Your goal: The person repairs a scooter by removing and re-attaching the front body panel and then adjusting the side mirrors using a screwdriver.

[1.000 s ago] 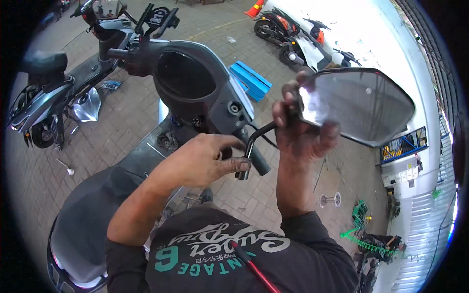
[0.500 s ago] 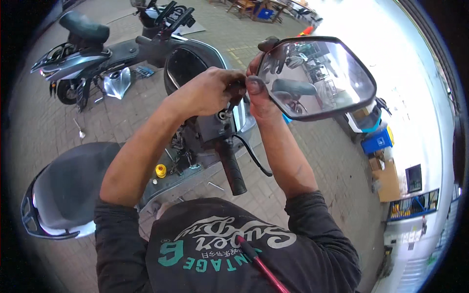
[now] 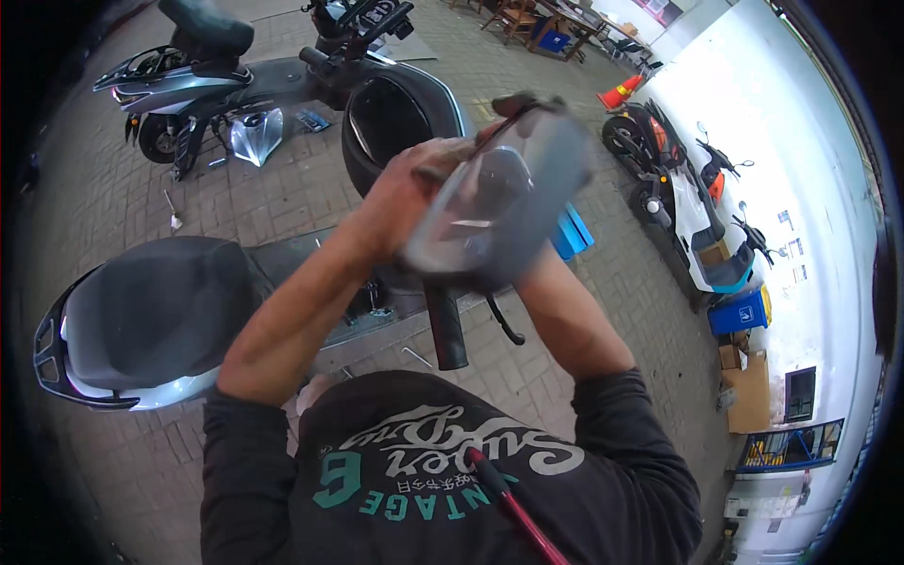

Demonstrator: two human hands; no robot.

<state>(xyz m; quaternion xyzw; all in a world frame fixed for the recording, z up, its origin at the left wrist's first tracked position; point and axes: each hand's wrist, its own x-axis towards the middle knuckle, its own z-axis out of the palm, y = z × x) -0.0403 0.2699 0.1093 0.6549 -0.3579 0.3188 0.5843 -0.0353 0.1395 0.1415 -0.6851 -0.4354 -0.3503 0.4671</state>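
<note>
Holding mirror (image 3: 508, 202), wearing lettered shirt (image 3: 424, 471)

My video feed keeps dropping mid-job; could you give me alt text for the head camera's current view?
A blurred mirror is held up, with the left hand at its left edge and the right forearm behind it. Below it shows a handlebar grip; a black seat is at left, with a grey scooter parked beyond.
</note>
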